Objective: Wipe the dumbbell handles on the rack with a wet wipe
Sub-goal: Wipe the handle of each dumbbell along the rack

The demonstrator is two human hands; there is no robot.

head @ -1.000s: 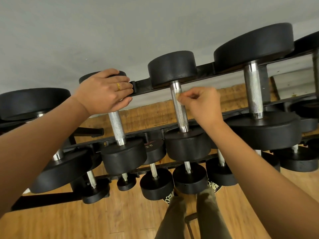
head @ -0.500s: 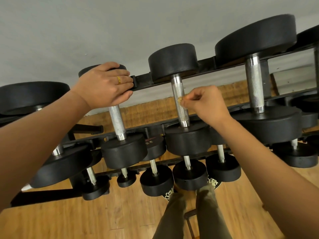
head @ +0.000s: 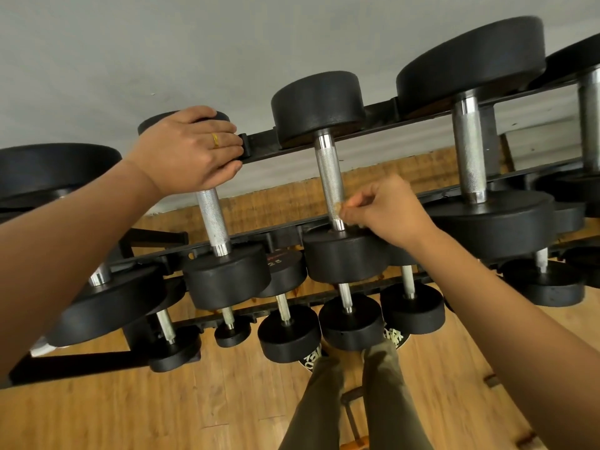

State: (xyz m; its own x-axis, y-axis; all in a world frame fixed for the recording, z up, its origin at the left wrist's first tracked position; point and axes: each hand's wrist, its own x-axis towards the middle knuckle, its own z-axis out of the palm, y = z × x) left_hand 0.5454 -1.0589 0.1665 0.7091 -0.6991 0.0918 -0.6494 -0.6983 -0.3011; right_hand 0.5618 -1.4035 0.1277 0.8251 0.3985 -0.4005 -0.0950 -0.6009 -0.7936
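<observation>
Black dumbbells with knurled steel handles lie across a black rack (head: 383,123) in tiers. My right hand (head: 386,206) pinches a small brownish scrap, apparently the wipe (head: 339,207), against the lower part of the middle dumbbell's handle (head: 329,177), just above its near head. My left hand (head: 188,151), wearing a gold ring, is curled over the far head of the neighbouring dumbbell on the left, whose handle (head: 211,219) runs down below my palm.
A larger dumbbell (head: 469,151) sits to the right on the top tier, another at far left. Smaller dumbbells (head: 289,329) fill the lower tiers. My legs (head: 341,401) stand on the wooden floor before the rack. A grey wall is behind.
My right hand has slid down the middle handle from near its top toward the near head. My left hand has stayed on the left dumbbell's far head.
</observation>
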